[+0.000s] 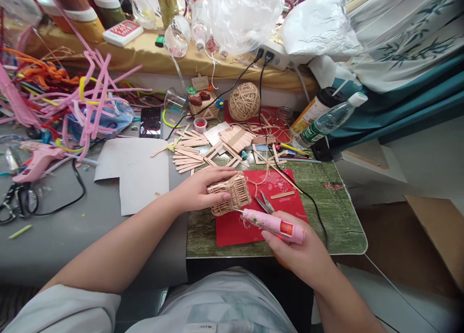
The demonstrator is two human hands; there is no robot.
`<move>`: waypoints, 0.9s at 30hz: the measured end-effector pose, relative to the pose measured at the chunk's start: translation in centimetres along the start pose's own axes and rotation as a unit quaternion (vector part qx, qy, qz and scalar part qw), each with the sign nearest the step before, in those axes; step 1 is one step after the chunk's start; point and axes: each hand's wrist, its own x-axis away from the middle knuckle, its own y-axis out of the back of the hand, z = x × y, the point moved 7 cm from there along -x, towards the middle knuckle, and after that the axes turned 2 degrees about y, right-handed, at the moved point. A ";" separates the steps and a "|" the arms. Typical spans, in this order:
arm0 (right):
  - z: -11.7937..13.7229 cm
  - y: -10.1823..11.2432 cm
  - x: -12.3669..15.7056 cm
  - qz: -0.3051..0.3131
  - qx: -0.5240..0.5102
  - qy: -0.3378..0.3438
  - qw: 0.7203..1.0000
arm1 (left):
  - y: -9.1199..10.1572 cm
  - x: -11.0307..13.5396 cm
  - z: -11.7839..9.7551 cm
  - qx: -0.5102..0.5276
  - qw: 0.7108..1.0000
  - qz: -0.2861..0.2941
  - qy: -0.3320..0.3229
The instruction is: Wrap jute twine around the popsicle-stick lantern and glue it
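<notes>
Over the red mat [232,232], left hand [197,193] clasps the stick house [232,194]; right hand [295,255] grips the glue gun [275,225], nozzle aimed up-left at its base.

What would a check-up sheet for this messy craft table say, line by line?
Surface: green tabletop with a red mat on it; grey sheet to the left.
Job's things: stick house over the mat; pink glue gun with its tip at the house.
Clutter: craft sticks, ball of string, pipe cleaners, phone, water bottle, scissors.
Hands: left hand grips the stick house; right hand grips the glue gun.
Cables: black cable runs from the power strip across the tabletop.
Surroundings: cardboard box on the floor at right.
</notes>
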 end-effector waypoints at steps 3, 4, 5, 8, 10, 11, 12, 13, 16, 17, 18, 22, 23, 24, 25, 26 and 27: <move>-0.3 -0.2 0.1 -0.001 0.002 -0.011 1.000 | 0.0 0.0 0.1 -0.001 1.000 -0.001 0.002; -0.4 -0.2 0.2 -0.003 0.004 -0.013 1.000 | 0.0 0.0 0.1 -0.002 1.000 0.000 0.001; -0.5 -0.2 0.3 -0.006 0.005 -0.014 1.000 | 0.0 0.0 0.1 -0.003 1.000 0.001 0.001; -0.9 -0.3 0.4 -0.010 -0.003 -0.019 1.000 | 0.0 0.1 0.2 -0.004 1.000 0.003 0.001; -1.1 -0.1 0.3 -0.013 -0.018 -0.016 1.000 | -0.1 0.1 0.1 -0.006 1.000 0.005 0.005; -1.1 0.0 0.3 -0.018 -0.027 -0.010 0.999 | -0.1 0.1 0.0 -0.009 1.000 0.005 0.006; -1.2 0.1 0.2 -0.025 -0.037 -0.003 0.999 | -0.1 0.1 -0.2 -0.012 1.000 0.006 0.007; -1.3 0.3 0.2 -0.035 -0.047 0.004 0.998 | -0.1 0.1 -0.3 -0.015 1.000 0.007 0.008; -2.2 0.6 0.2 -0.059 -0.089 0.008 0.994 | -0.1 0.0 -0.6 -0.018 1.000 0.008 0.021; -2.8 0.6 0.3 -0.066 -0.105 -0.001 0.992 | 0.0 0.0 -0.6 -0.016 0.999 0.006 0.031; -3.5 0.5 0.4 -0.075 -0.122 -0.014 0.990 | 0.0 -0.1 -0.5 -0.012 0.999 0.003 0.041; -6.4 0.4 0.9 -0.142 -0.192 -0.063 0.969 | 0.2 -0.1 0.0 0.009 0.997 -0.007 0.071; -7.0 0.3 1.0 -0.156 -0.207 -0.066 0.964 | 0.2 -0.1 0.1 0.013 0.997 -0.007 0.076; -7.3 0.4 0.9 -0.167 -0.217 -0.065 0.960 | 0.2 -0.1 0.1 0.017 0.997 -0.006 0.078; -7.5 0.5 0.9 -0.174 -0.221 -0.061 0.958 | 0.2 -0.1 0.2 0.020 0.997 -0.005 0.079; -7.5 0.7 0.7 -0.176 -0.217 -0.055 0.959 | 0.3 -0.1 0.1 0.022 0.997 -0.004 0.080; -7.5 1.0 0.5 -0.177 -0.205 -0.048 0.961 | 0.3 -0.1 0.1 0.024 0.997 -0.003 0.079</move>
